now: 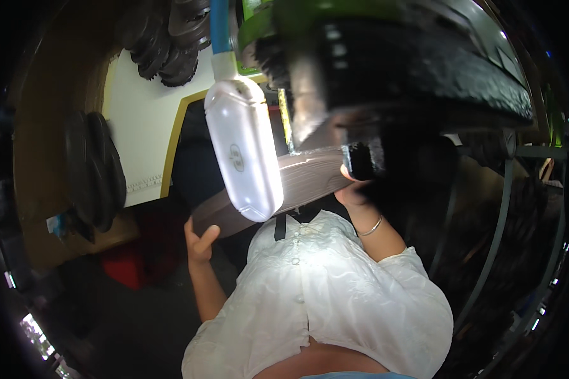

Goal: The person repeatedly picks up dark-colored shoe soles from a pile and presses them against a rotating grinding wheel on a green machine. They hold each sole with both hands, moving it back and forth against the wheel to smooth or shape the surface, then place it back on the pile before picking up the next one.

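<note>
A long grey-brown shoe sole [316, 175] with a grooved side is held tilted in front of my body, its right end higher in the picture. My left hand [201, 243] grips its lower left end, thumb raised on the near side. Round the other end is my right hand [355, 189], closed, with a bracelet on the wrist; a black machine part hides some of its fingers. The sole's upper edge lies right by the machine's narrow working end [360, 158]. A glowing white lamp [243, 148] covers part of the sole's middle.
The big black and green machine head [417, 69] looms over the right side. At left, a white tabletop [145, 120] with a yellow edge bears several dark soles [98, 170] and more at the back [177, 44]. A red container [129, 262] is below; metal bars [502, 215] stand at right.
</note>
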Tool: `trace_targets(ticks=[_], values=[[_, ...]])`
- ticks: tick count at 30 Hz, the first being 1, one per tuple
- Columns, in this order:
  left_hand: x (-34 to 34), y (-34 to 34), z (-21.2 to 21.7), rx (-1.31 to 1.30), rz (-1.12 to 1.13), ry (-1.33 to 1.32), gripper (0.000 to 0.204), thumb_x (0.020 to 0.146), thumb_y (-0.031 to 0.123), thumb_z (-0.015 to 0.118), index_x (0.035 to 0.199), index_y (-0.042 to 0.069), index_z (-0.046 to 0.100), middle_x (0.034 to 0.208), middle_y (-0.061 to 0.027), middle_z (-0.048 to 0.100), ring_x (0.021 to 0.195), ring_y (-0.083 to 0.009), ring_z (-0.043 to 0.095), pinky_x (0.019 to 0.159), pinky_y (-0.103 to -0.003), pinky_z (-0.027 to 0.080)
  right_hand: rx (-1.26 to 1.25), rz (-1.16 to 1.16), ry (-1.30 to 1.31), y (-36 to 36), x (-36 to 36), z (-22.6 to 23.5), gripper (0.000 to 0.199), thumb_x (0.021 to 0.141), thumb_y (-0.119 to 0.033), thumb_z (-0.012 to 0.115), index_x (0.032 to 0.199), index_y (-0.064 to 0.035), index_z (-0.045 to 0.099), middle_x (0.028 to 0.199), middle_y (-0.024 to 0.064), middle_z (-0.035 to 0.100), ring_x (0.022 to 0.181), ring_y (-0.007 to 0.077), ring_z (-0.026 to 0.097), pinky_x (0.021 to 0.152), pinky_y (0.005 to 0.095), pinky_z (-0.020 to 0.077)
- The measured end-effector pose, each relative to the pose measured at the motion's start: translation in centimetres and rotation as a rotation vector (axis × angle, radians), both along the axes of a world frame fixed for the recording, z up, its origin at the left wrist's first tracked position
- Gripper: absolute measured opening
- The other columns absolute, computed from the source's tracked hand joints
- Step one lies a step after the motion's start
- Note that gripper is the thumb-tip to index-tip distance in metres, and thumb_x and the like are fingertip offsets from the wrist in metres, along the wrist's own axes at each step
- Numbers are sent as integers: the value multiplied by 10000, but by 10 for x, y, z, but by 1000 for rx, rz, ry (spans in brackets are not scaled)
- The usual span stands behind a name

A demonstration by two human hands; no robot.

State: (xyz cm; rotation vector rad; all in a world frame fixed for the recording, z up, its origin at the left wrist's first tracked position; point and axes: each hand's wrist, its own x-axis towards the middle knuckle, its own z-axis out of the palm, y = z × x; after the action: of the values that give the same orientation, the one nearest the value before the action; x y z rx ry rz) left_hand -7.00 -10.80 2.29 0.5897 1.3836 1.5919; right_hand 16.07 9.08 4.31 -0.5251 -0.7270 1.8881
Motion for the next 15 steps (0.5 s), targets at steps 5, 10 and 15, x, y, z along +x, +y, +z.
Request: trace_targets(ticks=[5, 10, 15], values=[[10, 14, -35, -255, -342, 185, 453, 651, 115, 736, 1032, -36, 544, 914, -60, 612, 835, -134, 568, 780, -279, 440, 249, 145, -333, 12, -11, 38, 413, 627, -49, 638, 1011, -7, 492, 888, 56, 540, 804, 135, 529, 748, 255, 425], [74, 69, -20, -511, -556, 491, 463, 720, 139, 703, 1104, -33, 510, 977, -93, 600, 902, -157, 560, 804, -276, 435, 672, 266, -653, 33, -14, 55, 412, 589, -54, 735, 926, -49, 498, 778, -9, 500, 688, 76, 470, 622, 216, 392], [100, 115, 33, 89, -149, 404, 269, 748, 147, 686, 950, 3, 584, 864, -82, 590, 797, -182, 550, 731, -285, 434, 629, 134, -482, 42, 6, 43, 718, 567, -64, 716, 1196, 23, 381, 889, 62, 569, 767, 104, 534, 710, 223, 425]])
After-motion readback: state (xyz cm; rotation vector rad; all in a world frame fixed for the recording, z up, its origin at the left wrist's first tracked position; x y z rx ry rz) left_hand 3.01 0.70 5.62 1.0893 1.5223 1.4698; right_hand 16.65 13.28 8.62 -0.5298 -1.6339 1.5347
